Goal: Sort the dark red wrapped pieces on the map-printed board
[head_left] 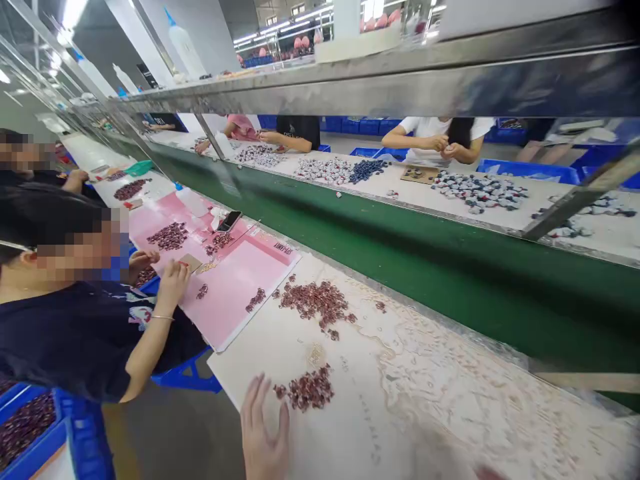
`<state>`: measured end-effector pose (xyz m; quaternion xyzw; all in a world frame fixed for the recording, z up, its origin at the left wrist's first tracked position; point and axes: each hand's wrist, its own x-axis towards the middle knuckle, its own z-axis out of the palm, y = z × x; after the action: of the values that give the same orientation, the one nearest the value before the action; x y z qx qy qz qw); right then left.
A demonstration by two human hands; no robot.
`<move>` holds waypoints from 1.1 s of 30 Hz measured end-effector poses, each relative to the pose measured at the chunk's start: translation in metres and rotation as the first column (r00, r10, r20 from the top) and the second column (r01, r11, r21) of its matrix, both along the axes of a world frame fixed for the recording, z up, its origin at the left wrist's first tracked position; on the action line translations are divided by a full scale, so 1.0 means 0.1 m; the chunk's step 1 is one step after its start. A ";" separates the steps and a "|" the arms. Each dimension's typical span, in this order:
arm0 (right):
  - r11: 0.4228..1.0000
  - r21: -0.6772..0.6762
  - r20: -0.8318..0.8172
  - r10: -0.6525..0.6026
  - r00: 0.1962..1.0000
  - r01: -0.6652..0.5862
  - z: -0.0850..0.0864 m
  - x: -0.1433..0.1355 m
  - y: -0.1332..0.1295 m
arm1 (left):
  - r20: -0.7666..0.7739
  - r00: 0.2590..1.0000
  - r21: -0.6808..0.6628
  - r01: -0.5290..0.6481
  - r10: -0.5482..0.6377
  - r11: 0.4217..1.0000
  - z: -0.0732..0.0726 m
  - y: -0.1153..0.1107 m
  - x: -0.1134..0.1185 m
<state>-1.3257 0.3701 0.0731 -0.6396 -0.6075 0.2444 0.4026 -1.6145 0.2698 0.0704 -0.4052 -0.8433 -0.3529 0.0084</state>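
My left hand (265, 430) reaches in from the bottom edge over the near side of the worktop (350, 373). Its fingers are stretched out and the thumb stands apart, with nothing held. Just right of its fingertips lies a small heap of glossy dark red pieces (311, 389). A larger heap of the same pieces (317, 301) sits farther back, a few strewn around it. Between the heaps is a little patch of tiny pale yellowish bits (315, 355). At the bottom edge a blurred reddish smear (489, 473) may be part of my right hand; its fingers cannot be made out.
A co-worker (75, 333) sits at left by a pink mat (235, 293) with similar heaps and a phone (229, 221). A green conveyor belt (380, 273) runs behind my worktop, under a metal shelf (350, 93). People across handle white and dark blue pieces (480, 190).
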 end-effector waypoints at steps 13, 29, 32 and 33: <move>0.941 -0.192 0.117 0.302 0.946 -0.277 -0.92 -1.87 1.52 | 0.051 0.983 -0.207 0.183 -0.176 0.961 -0.65 1.55 -2.21; 0.951 -0.071 0.039 0.303 0.952 -0.300 -0.96 -3.01 1.29 | 0.186 0.765 -0.142 0.641 -0.616 0.754 -0.66 2.18 -1.79; 0.959 -0.089 -0.020 0.269 0.963 -0.270 -0.94 -3.04 1.30 | 0.248 0.791 -0.101 0.596 -0.560 0.797 -0.67 2.13 -1.55; 0.961 -0.095 -0.043 0.258 0.965 -0.261 -0.93 -3.05 1.30 | 0.274 0.806 -0.085 0.563 -0.524 0.822 -0.68 2.12 -1.48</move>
<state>-1.6305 0.5000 -0.0202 -0.5699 -0.6671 0.3349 0.3436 -1.7621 0.4817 0.0024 -0.5843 -0.7118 -0.3165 -0.2275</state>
